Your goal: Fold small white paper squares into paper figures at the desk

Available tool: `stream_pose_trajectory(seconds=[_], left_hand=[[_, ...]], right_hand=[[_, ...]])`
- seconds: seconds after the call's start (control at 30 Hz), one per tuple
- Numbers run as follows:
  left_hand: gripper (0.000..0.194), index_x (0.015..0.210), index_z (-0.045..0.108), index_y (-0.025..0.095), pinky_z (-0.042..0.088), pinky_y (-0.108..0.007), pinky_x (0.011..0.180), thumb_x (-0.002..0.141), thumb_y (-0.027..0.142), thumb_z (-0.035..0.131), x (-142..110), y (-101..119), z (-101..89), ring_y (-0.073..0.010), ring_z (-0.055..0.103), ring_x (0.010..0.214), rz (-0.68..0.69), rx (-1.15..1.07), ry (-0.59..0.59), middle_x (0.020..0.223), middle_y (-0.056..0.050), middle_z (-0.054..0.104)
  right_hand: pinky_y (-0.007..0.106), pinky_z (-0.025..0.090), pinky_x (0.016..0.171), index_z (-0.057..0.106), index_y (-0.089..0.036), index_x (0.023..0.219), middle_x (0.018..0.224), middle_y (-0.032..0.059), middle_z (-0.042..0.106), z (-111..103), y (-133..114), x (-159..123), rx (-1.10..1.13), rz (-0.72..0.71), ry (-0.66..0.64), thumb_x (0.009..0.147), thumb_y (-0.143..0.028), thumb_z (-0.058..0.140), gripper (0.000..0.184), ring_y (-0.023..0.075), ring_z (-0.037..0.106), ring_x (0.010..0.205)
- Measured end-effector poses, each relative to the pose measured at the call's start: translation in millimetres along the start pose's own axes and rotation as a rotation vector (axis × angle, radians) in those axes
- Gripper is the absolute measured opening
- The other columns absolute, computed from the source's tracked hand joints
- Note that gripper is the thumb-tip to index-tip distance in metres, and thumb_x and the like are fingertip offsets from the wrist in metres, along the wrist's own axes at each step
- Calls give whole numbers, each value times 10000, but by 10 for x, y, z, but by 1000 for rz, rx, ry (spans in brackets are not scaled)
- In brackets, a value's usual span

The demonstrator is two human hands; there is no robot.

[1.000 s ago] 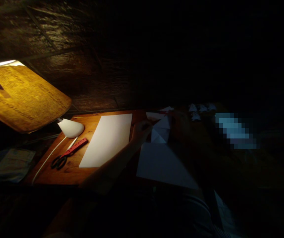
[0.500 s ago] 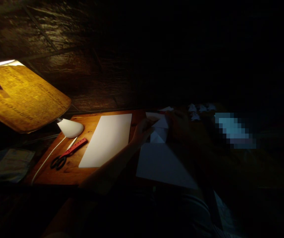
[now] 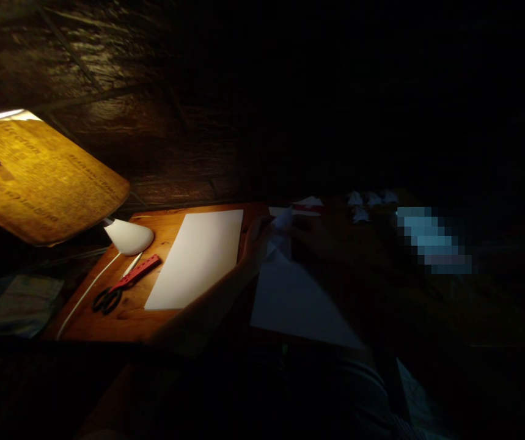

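Observation:
A folded piece of white paper (image 3: 279, 241) with crossing creases is between my two hands, above the table's far edge side. My left hand (image 3: 257, 235) grips its left side, fingers bent toward the upper part. On its right side my right hand (image 3: 310, 235) pinches the paper; this hand is very dark and its fingers show only in part. Beneath the folded paper lies a flat white sheet (image 3: 299, 305), shaded toward the right. Behind my hands are more white paper pieces (image 3: 308, 200) with a red item (image 3: 307, 208) among them.
Left on the wooden table (image 3: 127, 327) lie a stack of white paper (image 3: 198, 256), scissors (image 3: 110, 299), a red perforated strip (image 3: 140, 273) and a white lamp base (image 3: 129, 237). A lit yellow lamp shade (image 3: 46, 183) leans over them. Several small folded paper shapes (image 3: 360, 212) and a pixelated bright rectangle (image 3: 434, 239) are at right.
The folded paper has shifted slightly left and looks narrower, its upper part now drawn to a point. My right hand has moved left and a little down, uncovering the red item behind.

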State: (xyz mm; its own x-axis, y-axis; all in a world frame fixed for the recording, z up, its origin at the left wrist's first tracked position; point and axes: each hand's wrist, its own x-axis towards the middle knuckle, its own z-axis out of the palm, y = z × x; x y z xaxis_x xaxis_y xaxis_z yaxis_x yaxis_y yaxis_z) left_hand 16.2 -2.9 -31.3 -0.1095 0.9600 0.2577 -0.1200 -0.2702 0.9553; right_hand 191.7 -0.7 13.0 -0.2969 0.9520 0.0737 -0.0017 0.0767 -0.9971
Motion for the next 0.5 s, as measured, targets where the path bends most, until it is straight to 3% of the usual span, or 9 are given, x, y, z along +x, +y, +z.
stream_pose_trajectory(seconds=[0.13,0.3,0.5], left_hand=[[247,944,664,201,524,-253,707,834,380,793,-12,21,3,-154,648,803,-94,-32,34,873,-16,699],[211,894,700,183,486,-227,592,776,321,806,-48,108,19,-136,634,679,-183,18,21,793,-14,720],[146,768,728,160,484,-239,580,687,259,799,-53,184,63,-156,643,658,-234,-35,106,695,-8,719]], right_hand=[[313,518,637,672,-201,701,718,33,696,-19,50,26,-100,1,3,675,-577,843,414,200,644,704],[312,523,665,706,-203,706,778,50,741,-38,85,34,-181,-99,0,715,-474,787,283,210,660,745],[273,424,608,667,-205,700,696,1,658,-95,96,68,-343,-189,85,719,-308,715,115,163,557,653]])
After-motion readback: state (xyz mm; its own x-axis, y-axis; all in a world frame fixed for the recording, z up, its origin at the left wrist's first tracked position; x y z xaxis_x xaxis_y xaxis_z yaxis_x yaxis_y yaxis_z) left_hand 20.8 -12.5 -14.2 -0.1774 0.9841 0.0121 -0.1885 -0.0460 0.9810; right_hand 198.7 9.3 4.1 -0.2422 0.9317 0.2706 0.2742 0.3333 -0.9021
